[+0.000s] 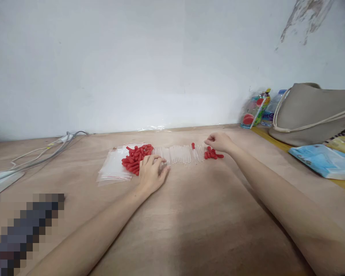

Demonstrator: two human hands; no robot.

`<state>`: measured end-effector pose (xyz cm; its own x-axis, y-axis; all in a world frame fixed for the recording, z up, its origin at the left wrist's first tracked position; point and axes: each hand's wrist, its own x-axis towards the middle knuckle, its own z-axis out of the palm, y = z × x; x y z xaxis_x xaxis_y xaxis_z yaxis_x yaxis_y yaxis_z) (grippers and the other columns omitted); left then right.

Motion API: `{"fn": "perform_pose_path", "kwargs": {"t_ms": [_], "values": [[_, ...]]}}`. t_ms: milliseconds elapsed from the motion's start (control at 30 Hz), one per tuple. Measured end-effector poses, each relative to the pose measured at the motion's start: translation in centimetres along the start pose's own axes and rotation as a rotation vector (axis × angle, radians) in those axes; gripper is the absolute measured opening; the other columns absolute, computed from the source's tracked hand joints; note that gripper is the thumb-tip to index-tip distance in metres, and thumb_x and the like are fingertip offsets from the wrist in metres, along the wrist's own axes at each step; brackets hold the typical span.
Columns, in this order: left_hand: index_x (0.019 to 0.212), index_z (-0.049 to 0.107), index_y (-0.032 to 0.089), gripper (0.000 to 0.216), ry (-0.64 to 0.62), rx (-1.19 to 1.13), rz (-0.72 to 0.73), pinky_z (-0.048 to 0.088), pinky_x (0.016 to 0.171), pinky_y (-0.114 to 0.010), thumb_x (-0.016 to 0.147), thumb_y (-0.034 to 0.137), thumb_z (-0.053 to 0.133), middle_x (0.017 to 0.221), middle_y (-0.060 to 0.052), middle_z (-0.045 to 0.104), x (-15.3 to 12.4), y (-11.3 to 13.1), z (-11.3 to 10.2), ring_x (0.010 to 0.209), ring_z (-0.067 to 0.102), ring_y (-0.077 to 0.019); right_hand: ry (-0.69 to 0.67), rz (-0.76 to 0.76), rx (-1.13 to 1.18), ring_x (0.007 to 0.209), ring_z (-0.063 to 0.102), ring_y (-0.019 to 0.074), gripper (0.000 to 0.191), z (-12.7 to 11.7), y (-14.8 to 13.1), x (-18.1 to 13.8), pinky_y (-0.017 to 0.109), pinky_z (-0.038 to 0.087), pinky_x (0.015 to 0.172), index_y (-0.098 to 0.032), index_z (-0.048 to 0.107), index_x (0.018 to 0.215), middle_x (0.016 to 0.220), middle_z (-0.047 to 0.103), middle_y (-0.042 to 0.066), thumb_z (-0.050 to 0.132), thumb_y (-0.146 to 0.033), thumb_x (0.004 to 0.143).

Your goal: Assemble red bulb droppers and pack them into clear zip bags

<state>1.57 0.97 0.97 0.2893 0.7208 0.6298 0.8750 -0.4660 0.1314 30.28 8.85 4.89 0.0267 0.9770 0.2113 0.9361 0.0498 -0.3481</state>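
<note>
My left hand [151, 172] rests on the table with its fingers spread, between a large heap of red rubber dropper bulbs [135, 155] and a row of thin clear tubes [180, 155]. Its fingertips reach the row's left end. One red bulb [193, 146] sits at the top of a tube towards the right end of the row. My right hand [217, 142] is raised just behind a small pile of red bulbs [212, 154], thumb and fingers pinched together. Whatever the pinch holds, if anything, is too small to make out.
Clear zip bags [113, 165] lie partly under the large heap. Cables [56, 149] run to a white power strip [5, 180] at left. Bottles [258, 109], a grey bag [313, 111] and a blue packet [323, 159] are on the right. A wall [161, 69] stands behind.
</note>
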Motion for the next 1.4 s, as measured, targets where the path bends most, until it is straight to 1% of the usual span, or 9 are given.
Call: {"fn": "perform_pose_path", "kwargs": {"t_ms": [167,333,500,700,933,1067,1167,1300,1400], "values": [[0.087,0.06,0.02,0.02,-0.039,0.167,-0.133,0.034,0.078,-0.038,0.077,0.034,0.051,0.097,-0.007,0.055,2.0,-0.3,0.1,0.094,0.044,-0.0256,-0.143,0.132,-0.003,0.06,0.055,0.0139,0.03,-0.3,1.9,-0.5,0.022,0.035,0.05,-0.017,0.062,0.063,0.062,0.062,0.003,0.055,-0.046,0.07],[0.081,0.062,0.019,0.028,-0.098,0.213,-0.236,0.033,0.08,-0.04,0.076,0.043,0.048,0.097,-0.01,0.053,4.4,0.1,1.5,0.098,0.041,-0.0284,-0.147,0.137,0.047,0.059,0.055,0.015,0.042,-0.4,1.3,-0.7,0.023,0.037,0.049,-0.017,0.06,0.06,0.061,0.062,0.004,0.056,-0.059,0.064],[0.079,0.063,0.017,0.035,-0.183,0.238,-0.301,0.031,0.084,-0.042,0.072,0.048,0.048,0.098,-0.013,0.053,5.8,1.0,2.7,0.101,0.039,-0.0303,-0.321,0.141,0.228,0.044,0.048,0.0091,0.035,-0.1,1.3,-0.9,0.021,0.037,0.041,-0.016,0.056,0.054,0.053,0.06,0.002,0.065,-0.049,0.061],[0.084,0.066,0.011,0.037,-0.255,0.346,-0.331,0.029,0.084,-0.042,0.072,0.04,0.047,0.101,-0.018,0.053,6.5,1.4,2.8,0.1,0.04,-0.0319,-0.283,0.188,0.261,0.041,0.048,0.0086,0.025,0.2,1.4,-0.6,0.019,0.038,0.039,-0.015,0.058,0.052,0.047,0.058,0.002,0.069,-0.035,0.059],[0.088,0.066,0.007,0.038,-0.312,0.417,-0.361,0.027,0.081,-0.044,0.073,0.035,0.047,0.099,-0.022,0.054,6.9,1.6,2.9,0.099,0.04,-0.035,-0.249,0.221,0.25,0.045,0.05,0.0087,0.017,-0.7,1.1,-0.5,0.018,0.036,0.04,-0.014,0.061,0.061,0.052,0.059,0.001,0.07,-0.027,0.058],[0.084,0.065,0.007,0.033,-0.287,0.393,-0.337,0.029,0.08,-0.045,0.074,0.033,0.048,0.096,-0.022,0.054,7.1,1.4,2.8,0.098,0.042,-0.0356,-0.219,0.252,0.262,0.05,0.053,0.0102,0.012,-1.5,0.9,-0.7,0.018,0.036,0.041,-0.013,0.061,0.066,0.057,0.06,0.002,0.067,-0.022,0.06],[0.081,0.063,0.007,0.029,-0.23,0.338,-0.253,0.034,0.078,-0.043,0.077,0.03,0.046,0.093,-0.021,0.055,6.8,1.4,2.0,0.096,0.044,-0.0337,-0.122,0.209,0.293,0.062,0.058,0.0129,0.016,-1.7,0.4,-0.8,0.019,0.041,0.049,-0.013,0.064,0.078,0.071,0.066,0.005,0.064,-0.018,0.063],[0.088,0.055,0.01,0.02,-0.188,0.078,0.005,0.041,0.071,-0.034,0.085,0.023,0.039,0.088,-0.013,0.057,4.9,1.1,0.6,0.083,0.051,-0.0229,0.026,0.024,0.497,0.079,0.061,0.0145,0.025,-0.4,-1.3,-2.0,0.022,0.047,0.066,-0.013,0.062,0.096,0.093,0.066,0.008,0.058,-0.02,0.072],[0.09,0.052,0.014,0.018,-0.22,-0.092,0.131,0.043,0.063,-0.029,0.088,0.024,0.037,0.08,-0.006,0.059,2.3,0.5,0.0,0.072,0.054,-0.0179,0.098,-0.218,0.611,0.083,0.061,0.0147,0.028,1.8,-3.2,-4.5,0.026,0.048,0.074,-0.014,0.06,0.102,0.097,0.065,0.008,0.054,-0.018,0.076]]}}
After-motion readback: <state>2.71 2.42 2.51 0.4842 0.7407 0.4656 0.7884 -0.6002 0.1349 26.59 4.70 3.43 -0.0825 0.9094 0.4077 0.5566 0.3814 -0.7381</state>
